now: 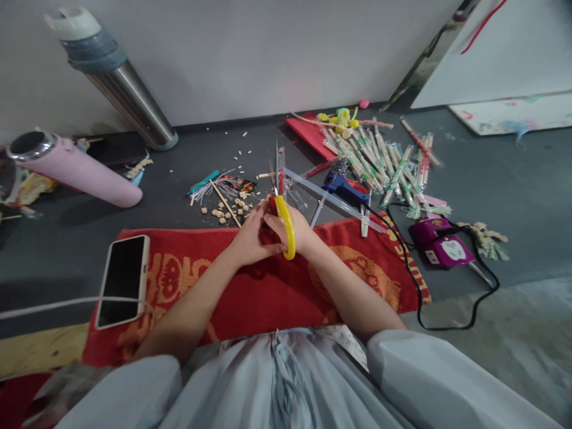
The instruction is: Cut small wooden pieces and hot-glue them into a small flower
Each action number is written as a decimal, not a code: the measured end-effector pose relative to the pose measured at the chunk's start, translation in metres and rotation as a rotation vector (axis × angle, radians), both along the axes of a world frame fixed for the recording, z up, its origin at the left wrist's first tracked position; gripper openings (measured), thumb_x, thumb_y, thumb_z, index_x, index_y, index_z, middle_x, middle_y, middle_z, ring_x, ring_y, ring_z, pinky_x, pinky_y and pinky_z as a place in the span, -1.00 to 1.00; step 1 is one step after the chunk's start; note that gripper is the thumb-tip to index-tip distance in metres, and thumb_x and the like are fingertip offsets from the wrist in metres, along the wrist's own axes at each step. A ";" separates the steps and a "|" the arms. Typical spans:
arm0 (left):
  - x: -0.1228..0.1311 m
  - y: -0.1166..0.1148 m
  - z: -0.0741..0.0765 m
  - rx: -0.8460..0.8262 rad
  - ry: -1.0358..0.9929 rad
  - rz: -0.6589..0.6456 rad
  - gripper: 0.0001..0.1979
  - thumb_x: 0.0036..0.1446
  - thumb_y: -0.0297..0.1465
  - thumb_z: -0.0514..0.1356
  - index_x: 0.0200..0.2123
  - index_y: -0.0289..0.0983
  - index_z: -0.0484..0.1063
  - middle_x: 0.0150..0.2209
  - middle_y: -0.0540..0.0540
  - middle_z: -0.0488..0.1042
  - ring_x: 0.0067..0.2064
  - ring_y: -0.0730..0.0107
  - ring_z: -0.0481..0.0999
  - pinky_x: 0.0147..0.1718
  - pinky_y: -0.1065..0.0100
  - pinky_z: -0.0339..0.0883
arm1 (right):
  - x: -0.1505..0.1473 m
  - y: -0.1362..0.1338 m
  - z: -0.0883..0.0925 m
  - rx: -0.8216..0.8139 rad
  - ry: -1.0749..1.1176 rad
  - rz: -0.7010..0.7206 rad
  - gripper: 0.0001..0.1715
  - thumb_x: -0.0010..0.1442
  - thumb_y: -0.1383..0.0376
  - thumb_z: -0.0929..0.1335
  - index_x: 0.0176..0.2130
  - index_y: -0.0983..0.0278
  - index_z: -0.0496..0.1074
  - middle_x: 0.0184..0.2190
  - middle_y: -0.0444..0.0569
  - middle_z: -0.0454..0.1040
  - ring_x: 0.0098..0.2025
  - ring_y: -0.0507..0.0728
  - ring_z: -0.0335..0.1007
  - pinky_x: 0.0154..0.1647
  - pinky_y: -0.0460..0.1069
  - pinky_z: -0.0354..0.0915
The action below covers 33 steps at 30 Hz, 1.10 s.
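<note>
A pair of scissors [286,229] with a yellow and red handle stands over the red towel, its metal blades pointing away from me. My right hand [301,229] is closed round the handle. My left hand [251,235] is curled up against it from the left, thumb tip near the yellow loop; whatever its fingers pinch is hidden. Beside the blades lies a narrow clear-wrapped strip with red in it [281,173]. Small beige pieces [239,207], a thin stick [226,204] and a teal tool with white strands [208,182] lie just beyond my left hand.
The red towel [263,298] covers the front edge, with a phone [123,280] on its left. Wrapped stick bundles [379,158], a blue glue gun [346,186], translucent glue sticks [330,196] and a purple power adapter [440,244] with black cable lie right. Two bottles [84,173] [138,101] stand left.
</note>
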<state>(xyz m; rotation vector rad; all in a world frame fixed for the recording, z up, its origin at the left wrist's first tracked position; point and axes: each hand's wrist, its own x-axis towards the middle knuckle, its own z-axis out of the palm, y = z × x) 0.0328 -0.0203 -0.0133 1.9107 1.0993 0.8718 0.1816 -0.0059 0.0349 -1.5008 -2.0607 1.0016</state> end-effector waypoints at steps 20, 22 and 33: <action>-0.002 0.002 -0.002 0.066 -0.032 -0.020 0.07 -0.22 0.18 0.25 0.29 -0.21 0.04 0.26 -0.36 0.13 0.32 -0.16 0.09 0.27 -0.15 0.00 | -0.002 0.002 0.006 0.001 -0.069 0.042 -0.82 0.08 0.17 0.11 -0.35 0.22 0.13 -0.33 0.03 0.40 -0.38 0.12 0.25 -0.31 0.03 0.21; -0.001 0.001 -0.002 0.059 -0.034 -0.016 0.08 -0.22 0.18 0.26 0.29 -0.21 0.04 0.26 -0.36 0.13 0.31 -0.16 0.09 0.27 -0.15 -0.01 | -0.002 0.002 0.005 0.006 -0.057 0.044 -0.82 0.08 0.16 0.11 -0.36 0.21 0.12 -0.33 0.03 0.39 -0.37 0.12 0.25 -0.30 0.03 0.21; -0.006 0.006 -0.009 0.312 -0.178 0.066 -0.08 -0.13 0.10 0.26 0.24 -0.17 0.09 0.20 -0.30 0.24 0.17 0.03 0.35 0.16 0.03 0.25 | 0.010 -0.006 0.015 0.052 -0.063 -0.001 -0.60 0.06 0.10 0.22 -0.15 0.28 0.21 -0.22 0.13 0.48 -0.24 0.24 0.41 -0.21 0.10 0.29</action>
